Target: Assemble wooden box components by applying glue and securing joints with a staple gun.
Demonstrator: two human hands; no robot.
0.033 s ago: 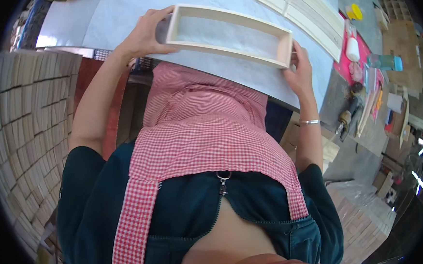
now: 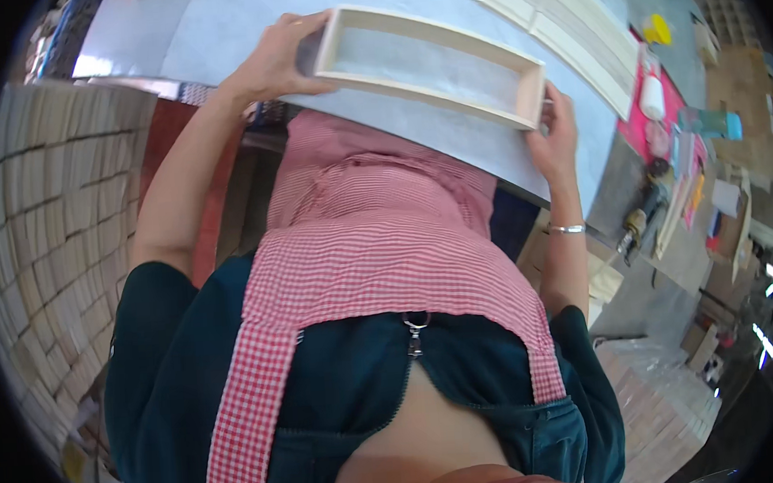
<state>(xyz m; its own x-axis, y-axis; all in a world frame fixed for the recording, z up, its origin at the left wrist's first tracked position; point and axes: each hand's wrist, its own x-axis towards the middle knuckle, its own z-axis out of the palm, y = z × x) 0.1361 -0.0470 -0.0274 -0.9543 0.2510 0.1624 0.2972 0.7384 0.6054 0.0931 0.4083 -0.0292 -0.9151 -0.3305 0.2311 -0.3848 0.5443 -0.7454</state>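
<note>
Between my hands is a long, narrow rectangular frame (image 2: 531, 95) of pale wood, with thin walls and the blue-grey tabletop (image 2: 215, 39) showing through its middle. My left hand (image 2: 280, 62) grips its left end, thumb at the near corner and fingers at the far one. At the right end, my right hand (image 2: 557, 142) has its fingers curled against the outer face of the short wall. The frame is slightly slanted, its right end nearer to me. Whether it rests on the table or is just above it, I cannot tell.
More pale wooden frames (image 2: 582, 39) lie along the table's far right. Beyond its right edge are a white bottle (image 2: 652, 97), a yellow round container (image 2: 656, 29), a teal-lidded clear jar (image 2: 707, 123) and a power tool (image 2: 642, 217). Stacked wooden pieces (image 2: 55, 173) rise at the left.
The whole view has shifted slightly, so that the frame and both hands appear a little further right. My grip on the frame is unchanged.
</note>
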